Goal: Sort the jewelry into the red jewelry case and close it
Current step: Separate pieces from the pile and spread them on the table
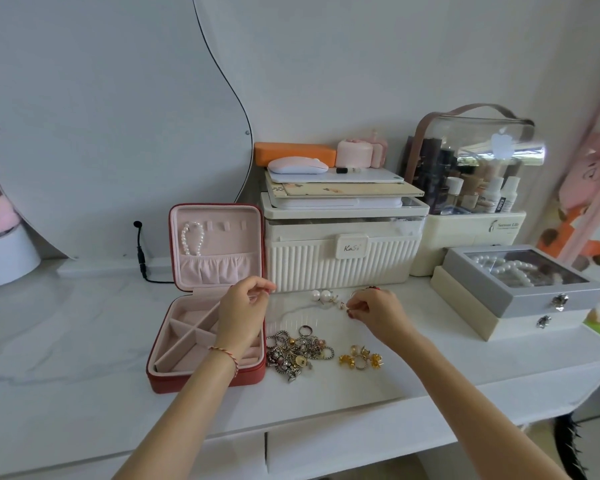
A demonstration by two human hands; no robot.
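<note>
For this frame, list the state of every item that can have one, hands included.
red jewelry case: open, lid upright
pearl bracelet: hanging in the lid
mixed rings: heaped on the table, unsorted
gold rings: on the table, unsorted
pearl earrings: on the table
grey box: closed
left hand: pinching something too thin to identify
right hand: pinching a small piece
</note>
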